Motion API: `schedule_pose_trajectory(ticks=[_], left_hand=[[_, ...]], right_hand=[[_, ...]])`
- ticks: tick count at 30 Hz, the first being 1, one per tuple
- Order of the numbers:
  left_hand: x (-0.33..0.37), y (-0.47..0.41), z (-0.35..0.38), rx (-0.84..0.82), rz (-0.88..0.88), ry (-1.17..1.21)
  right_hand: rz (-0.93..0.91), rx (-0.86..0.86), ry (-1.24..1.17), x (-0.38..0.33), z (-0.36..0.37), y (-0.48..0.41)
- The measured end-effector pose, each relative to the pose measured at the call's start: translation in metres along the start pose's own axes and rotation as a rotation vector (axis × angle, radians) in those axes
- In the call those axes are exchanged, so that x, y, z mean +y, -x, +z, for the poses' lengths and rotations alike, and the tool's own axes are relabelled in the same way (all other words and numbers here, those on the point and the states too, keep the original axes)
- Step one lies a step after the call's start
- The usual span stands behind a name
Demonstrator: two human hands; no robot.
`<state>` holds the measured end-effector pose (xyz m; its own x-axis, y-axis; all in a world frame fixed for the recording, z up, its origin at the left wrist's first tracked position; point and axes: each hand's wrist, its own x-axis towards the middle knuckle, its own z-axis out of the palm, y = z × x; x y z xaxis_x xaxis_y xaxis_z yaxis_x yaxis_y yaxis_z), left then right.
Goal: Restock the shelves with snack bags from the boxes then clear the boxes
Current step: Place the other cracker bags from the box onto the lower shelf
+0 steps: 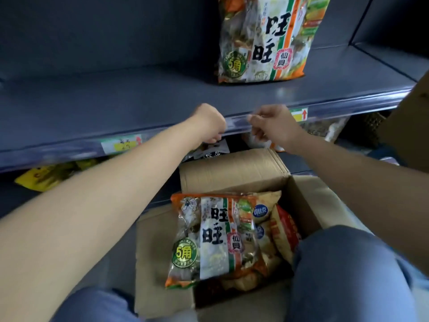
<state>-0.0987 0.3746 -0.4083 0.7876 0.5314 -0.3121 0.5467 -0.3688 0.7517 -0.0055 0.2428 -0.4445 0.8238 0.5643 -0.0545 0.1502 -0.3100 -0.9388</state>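
One large snack bag with green and orange print stands upright at the back of the grey shelf. A matching snack bag lies on top inside the open cardboard box on the floor between my knees. My left hand hovers at the shelf's front edge with its fingers curled into a fist, holding nothing. My right hand is beside it at the same edge, fingers loosely curled and blurred, with nothing in them. Both hands are above the box's far flap.
More bags, one red and yellow, fill the box's right side. On the lower shelf lie a yellow packet and other bags. A second cardboard box stands at the right. Price labels sit on the shelf rail.
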Motion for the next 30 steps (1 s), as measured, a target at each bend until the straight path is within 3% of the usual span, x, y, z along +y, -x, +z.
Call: schedule_pose_trajectory(ticks=[6, 11, 14, 22, 30], left_hand=[[-0.075, 0.026, 0.01, -0.15, -0.218, -0.193], [-0.13, 0.034, 0.021, -0.29, -0.452, -0.375], [-0.155, 0.035, 0.026, -0.347, -0.575, -0.289], [-0.173, 0.027, 0.046, -0.341, -0.625, -0.128], [-0.173, 0.028, 0.057, -0.319, -0.595, -0.146]], right_hand=[[0.295, -0.35, 0.338, 0.039, 0.042, 0.027], [0.501, -0.372, 0.538, 0.076, 0.056, 0.036], [0.629, -0.471, 0.669, 0.094, 0.06, 0.048], [0.802, -0.593, 0.566, 0.124, 0.081, 0.068], [0.868, -0.419, 0.268, 0.136, 0.083, 0.088]])
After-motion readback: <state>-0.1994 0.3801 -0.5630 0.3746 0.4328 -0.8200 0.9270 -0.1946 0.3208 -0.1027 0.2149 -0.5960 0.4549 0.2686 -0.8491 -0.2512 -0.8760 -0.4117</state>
